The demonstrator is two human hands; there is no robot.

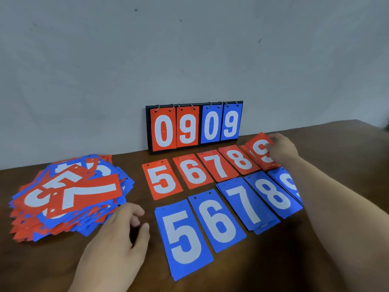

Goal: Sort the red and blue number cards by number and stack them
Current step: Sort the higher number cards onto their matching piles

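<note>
The scoreboard (193,126) stands against the wall, reading 0909; just in front of it lies the red row (195,172) (5, 6, 7, 8), and nearer still the blue row (219,222), 5 to 9; front-right of the scoreboard the right hand (282,149) pinches the red 9 card (262,151) at the red row's end; front-left, the left hand (124,226) hangs relaxed and holds nothing, beside the mixed pile (67,194).

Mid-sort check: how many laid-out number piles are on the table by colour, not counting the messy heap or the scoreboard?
Red piles: 5 (red 5, red 6, red 7, red 8, red 9, whose top card the right hand holds)
Blue piles: 5 (blue 5, blue 6, blue 7, blue 8, blue 9)
Total: 10
</note>
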